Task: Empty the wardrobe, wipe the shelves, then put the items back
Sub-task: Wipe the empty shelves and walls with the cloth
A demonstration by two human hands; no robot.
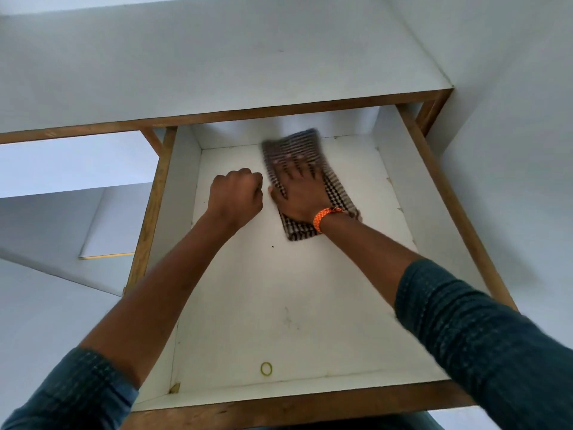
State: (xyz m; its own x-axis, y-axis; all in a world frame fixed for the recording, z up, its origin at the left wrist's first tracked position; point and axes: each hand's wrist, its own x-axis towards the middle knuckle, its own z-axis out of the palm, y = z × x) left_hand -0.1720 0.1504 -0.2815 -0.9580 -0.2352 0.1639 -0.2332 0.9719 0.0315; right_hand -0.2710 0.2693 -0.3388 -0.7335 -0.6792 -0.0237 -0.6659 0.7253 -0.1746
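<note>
One checked cloth (305,178) lies flat on the drawer (310,305) floor, toward the far edge and right of centre. The right hand (299,190), fingers spread wide, presses down on top of it, an orange band (324,217) at the wrist. The left hand (237,197) is curled into a fist just beside the cloth's left edge; whether it holds anything I cannot tell. One yellow rubber band (266,368) lies near the drawer's near edge.

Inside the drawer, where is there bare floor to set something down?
Most of the drawer floor is bare: the wide middle between the two forearms, and the right side by the wall. The far end is taken by the left hand and the right hand on the cloth. A rubber band lies near the front.
</note>
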